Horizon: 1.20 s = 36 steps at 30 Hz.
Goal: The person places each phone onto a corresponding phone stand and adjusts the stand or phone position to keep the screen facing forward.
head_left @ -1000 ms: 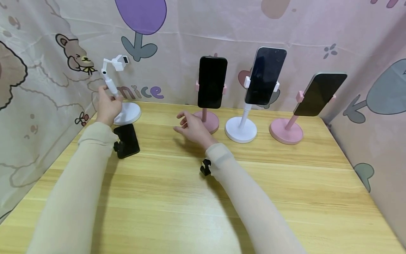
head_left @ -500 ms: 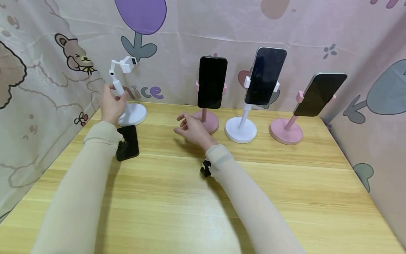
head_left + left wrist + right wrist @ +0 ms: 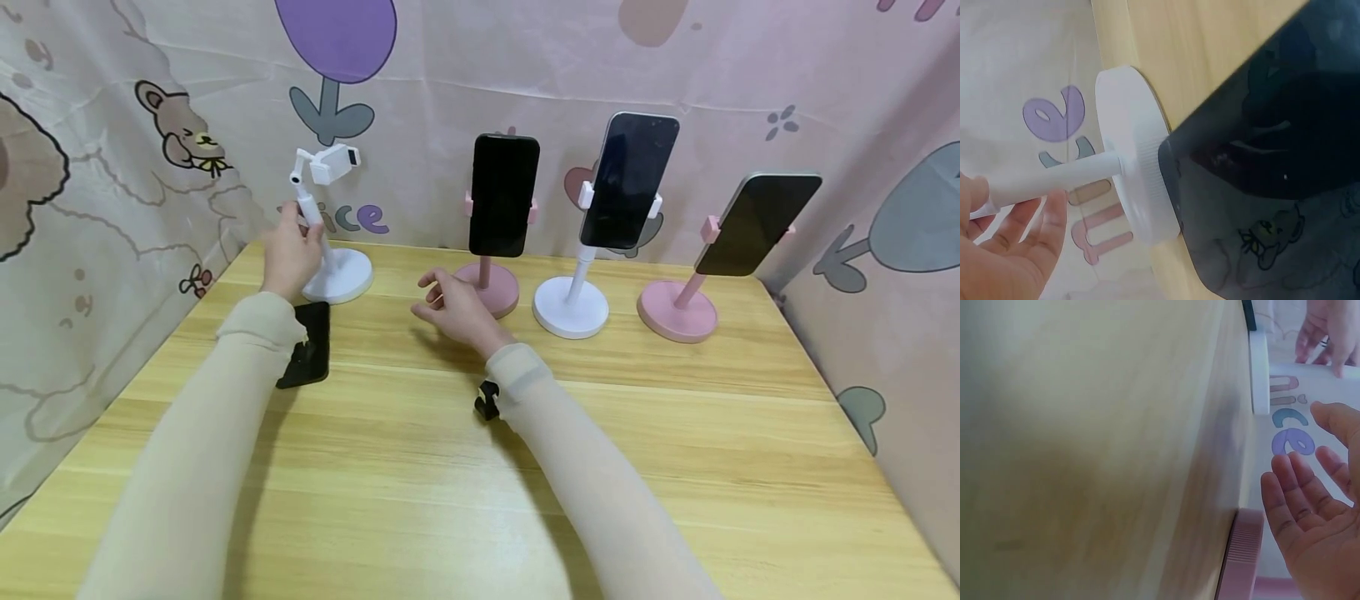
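My left hand (image 3: 291, 254) grips the upper pole of a white phone stand (image 3: 341, 277), fingers and thumb around it. The stand's folding arm and empty clamp (image 3: 334, 164) rise above the hand. In the left wrist view, its round ribbed base (image 3: 1135, 156) is at the back of the table, close to a black phone (image 3: 1260, 169); whether they touch I cannot tell. That phone lies flat, partly hidden by my left sleeve in the head view. My right hand (image 3: 457, 308) holds nothing, its fingers loosely bent, in front of a pink phone stand (image 3: 501, 292).
To the right, the pink stand carries an upright black phone (image 3: 504, 196). A white stand (image 3: 570, 307) bears a tilted phone (image 3: 630, 179), and another pink stand (image 3: 677, 311) holds a slanted phone (image 3: 759, 223). A patterned curtain (image 3: 465, 67) hangs behind the wooden table (image 3: 420, 467).
My left hand has moved the white stand to the right along the back of the table. The flat phone has turned slightly and shifted a little toward me. My right hand has stayed put.
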Each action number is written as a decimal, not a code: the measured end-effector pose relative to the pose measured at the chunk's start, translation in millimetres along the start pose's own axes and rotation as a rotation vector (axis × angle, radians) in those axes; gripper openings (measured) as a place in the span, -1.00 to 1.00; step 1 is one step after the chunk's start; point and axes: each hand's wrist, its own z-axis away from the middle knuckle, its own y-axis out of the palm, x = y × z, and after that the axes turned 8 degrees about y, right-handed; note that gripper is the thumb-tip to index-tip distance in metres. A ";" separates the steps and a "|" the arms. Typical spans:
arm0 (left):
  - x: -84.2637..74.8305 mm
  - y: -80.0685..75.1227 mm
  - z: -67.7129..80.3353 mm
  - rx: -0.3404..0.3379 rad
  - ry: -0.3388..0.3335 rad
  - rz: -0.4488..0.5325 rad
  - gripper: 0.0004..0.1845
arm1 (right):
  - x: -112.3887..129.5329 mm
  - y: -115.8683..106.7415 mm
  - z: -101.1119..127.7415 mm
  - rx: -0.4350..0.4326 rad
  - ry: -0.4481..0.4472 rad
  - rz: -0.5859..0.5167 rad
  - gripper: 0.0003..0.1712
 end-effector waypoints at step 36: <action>-39.4 -0.6 58.3 0.304 0.288 0.075 -0.62 | 5.6 5.2 1.5 0.007 -0.008 0.021 -0.50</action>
